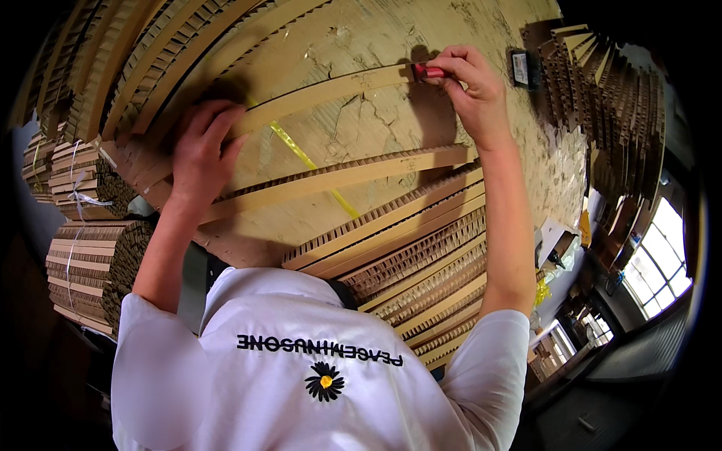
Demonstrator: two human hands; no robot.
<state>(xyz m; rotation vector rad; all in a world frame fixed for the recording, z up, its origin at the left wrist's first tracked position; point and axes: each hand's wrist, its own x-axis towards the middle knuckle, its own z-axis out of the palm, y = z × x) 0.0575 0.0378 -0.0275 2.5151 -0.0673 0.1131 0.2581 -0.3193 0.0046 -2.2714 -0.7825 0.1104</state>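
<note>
A long tan honeycomb-cardboard strip [331,92] stands on edge across the work surface. My left hand [204,143] is at its left end, fingers bent on the far side and thumb on the near side, so the strip sits between them. At the other end, my right hand [475,90] pinches a small red tool [432,71] against the strip's tip; its exact kind is too small to tell. Nearer to me lies a second honeycomb strip [346,179], apart from both hands.
Several honeycomb strips [429,263] are stacked before my chest, and more [162,56] stand at the far left. Tied bundles [90,263] sit at left. A yellow strap [293,144] crosses the scuffed surface [383,45]. A small black object [520,69] and brown stacks [620,113] are at right.
</note>
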